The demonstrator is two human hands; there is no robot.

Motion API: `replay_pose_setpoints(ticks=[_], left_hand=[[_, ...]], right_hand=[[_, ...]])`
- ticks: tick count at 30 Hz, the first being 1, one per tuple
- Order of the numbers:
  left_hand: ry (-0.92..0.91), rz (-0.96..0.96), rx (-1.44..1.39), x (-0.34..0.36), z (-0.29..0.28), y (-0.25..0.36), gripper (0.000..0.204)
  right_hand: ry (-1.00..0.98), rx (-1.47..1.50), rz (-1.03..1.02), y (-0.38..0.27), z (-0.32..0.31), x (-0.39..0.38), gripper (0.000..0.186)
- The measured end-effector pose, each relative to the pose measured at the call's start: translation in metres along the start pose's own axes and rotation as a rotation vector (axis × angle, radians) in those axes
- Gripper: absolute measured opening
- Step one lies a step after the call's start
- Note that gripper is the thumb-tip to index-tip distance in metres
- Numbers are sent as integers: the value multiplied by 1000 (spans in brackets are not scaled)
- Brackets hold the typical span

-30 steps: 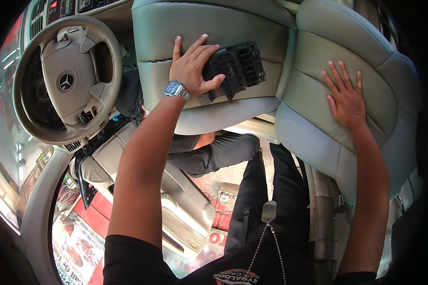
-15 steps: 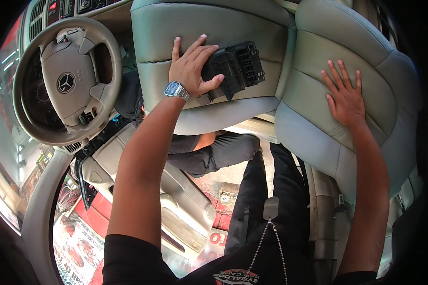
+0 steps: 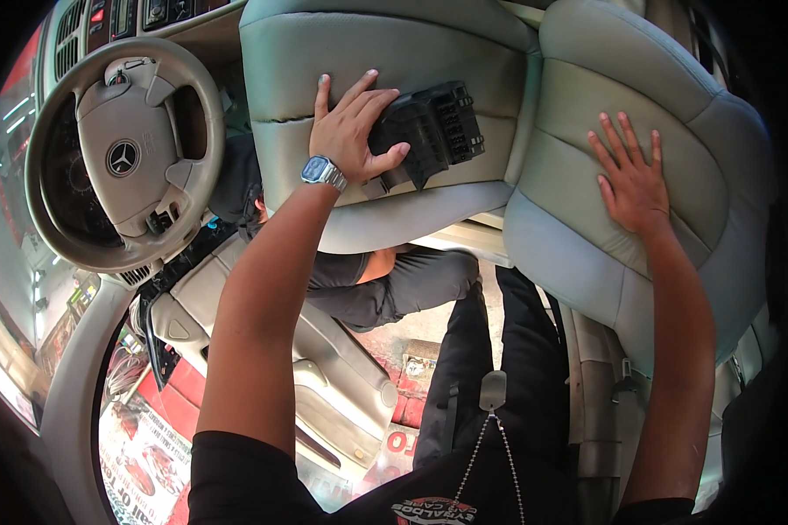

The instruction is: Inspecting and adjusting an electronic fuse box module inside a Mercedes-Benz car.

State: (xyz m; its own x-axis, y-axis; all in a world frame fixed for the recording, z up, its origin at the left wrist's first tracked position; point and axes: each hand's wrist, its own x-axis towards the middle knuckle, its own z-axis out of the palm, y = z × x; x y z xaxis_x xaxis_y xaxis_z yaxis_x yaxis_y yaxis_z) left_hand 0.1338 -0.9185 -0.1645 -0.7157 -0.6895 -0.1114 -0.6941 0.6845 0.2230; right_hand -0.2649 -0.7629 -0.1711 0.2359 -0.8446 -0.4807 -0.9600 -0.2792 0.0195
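My left hand (image 3: 350, 131), with a metal-banded watch (image 3: 324, 172) at its wrist, lies flat with fingers spread on the beige seat cushion (image 3: 293, 57). Its thumb side meets a black plastic box (image 3: 427, 131) that rests on the cushion. Rows of sockets line the box's right side; part of its left end is hidden behind the hand. On the seat backrest (image 3: 578, 96) to the right, my right hand (image 3: 632, 185) presses flat, fingers apart and nothing in it.
A beige steering wheel (image 3: 124, 157) stands at the left. Another person, in dark trousers (image 3: 411, 284), is low down beside the seat, between it and the open car door (image 3: 341, 385). A seat belt buckle (image 3: 626, 381) hangs at the lower right. My pendant (image 3: 492, 391) dangles in front.
Both hands keep their places on the seat. The view has shifted very slightly, and my pendant has swung a little to the left.
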Motion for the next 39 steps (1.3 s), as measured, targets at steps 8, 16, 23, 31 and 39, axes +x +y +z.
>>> replay_pose_setpoints(ticks=[8, 16, 23, 31, 39], left_hand=[[7, -2, 0, -1, -2, 0, 64], [6, -1, -18, 1, -3, 1, 63], [-10, -7, 0, 1, -4, 2, 65], [-7, -9, -9, 1, -5, 3, 65], [4, 1, -4, 2, -7, 4, 64]], right_hand=[[27, 8, -11, 1, 2, 0, 63], [33, 10, -11, 1, -1, 0, 64], [81, 32, -29, 3, 1, -1, 63], [72, 54, -24, 3, 0, -1, 62], [103, 48, -35, 5, 5, -1, 61]])
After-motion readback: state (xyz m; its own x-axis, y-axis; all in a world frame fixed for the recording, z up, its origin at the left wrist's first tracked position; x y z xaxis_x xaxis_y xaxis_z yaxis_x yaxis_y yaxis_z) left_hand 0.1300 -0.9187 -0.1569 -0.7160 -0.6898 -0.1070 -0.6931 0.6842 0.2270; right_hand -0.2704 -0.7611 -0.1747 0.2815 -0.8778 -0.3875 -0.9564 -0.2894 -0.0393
